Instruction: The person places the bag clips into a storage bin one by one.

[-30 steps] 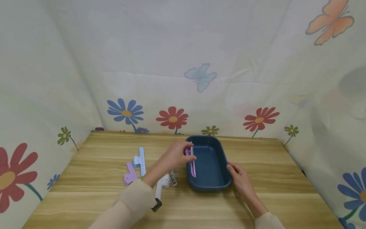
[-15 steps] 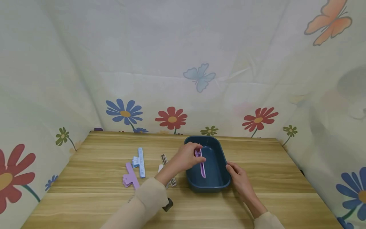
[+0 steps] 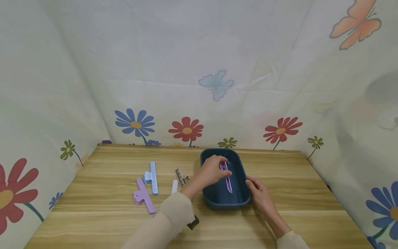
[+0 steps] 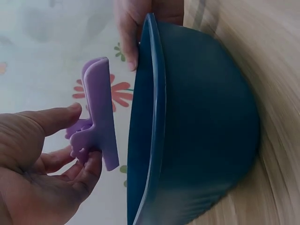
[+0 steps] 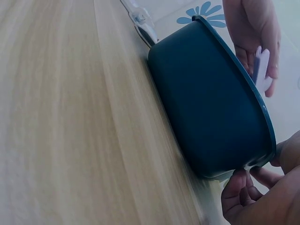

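My left hand (image 3: 214,169) pinches a purple bag clip (image 4: 101,112) between thumb and fingers at its grip tabs. The clip hangs over the inside of a dark blue plastic bin (image 3: 214,192), its long bar pointing toward me. In the left wrist view the clip stays apart from the rim, just outside the mouth's plane. At the bin's right side, my right hand (image 3: 261,193) grips the rim, with the thumb on top and fingers against the outer wall. The right wrist view shows these fingers (image 5: 241,190) pinching the edge.
Left of the bin, several clips lie on the wooden table (image 3: 93,200): a light blue ruler-patterned clip (image 3: 154,178), another purple clip (image 3: 144,195), a piano-key clip (image 3: 179,176) and a white clip (image 3: 174,186), partly hidden by the left arm. A flower-printed curtain (image 3: 161,86) stands behind.
My left hand has carried the purple clip rightward, from the bin's left rim to over its middle. The right hand stays on the rim, and the table clips have come more into sight.
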`<action>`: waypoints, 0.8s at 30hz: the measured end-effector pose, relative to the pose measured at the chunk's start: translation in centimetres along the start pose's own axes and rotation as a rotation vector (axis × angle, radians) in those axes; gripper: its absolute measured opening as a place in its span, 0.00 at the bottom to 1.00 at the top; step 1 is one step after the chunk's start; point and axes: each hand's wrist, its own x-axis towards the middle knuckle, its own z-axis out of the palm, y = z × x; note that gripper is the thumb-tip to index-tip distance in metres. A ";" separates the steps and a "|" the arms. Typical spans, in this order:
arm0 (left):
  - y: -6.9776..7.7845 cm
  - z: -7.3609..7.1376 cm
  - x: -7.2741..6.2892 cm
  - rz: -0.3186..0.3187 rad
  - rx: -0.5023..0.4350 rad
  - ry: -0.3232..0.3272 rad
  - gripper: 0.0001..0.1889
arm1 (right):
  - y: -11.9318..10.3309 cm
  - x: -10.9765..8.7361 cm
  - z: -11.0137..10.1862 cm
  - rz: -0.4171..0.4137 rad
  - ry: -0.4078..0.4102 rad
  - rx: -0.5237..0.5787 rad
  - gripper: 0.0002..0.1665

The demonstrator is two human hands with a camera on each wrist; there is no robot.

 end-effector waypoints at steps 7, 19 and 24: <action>0.7 1.8 1.1 -0.005 0.040 -0.011 0.26 | 0.1 0.1 -0.1 0.000 -0.014 0.036 0.26; 1.8 3.4 1.7 -0.037 0.097 -0.056 0.26 | 0.1 0.1 0.0 -0.005 -0.010 0.020 0.27; 1.9 3.9 1.9 -0.037 0.112 -0.063 0.26 | 0.3 0.3 -0.1 -0.007 -0.019 0.033 0.28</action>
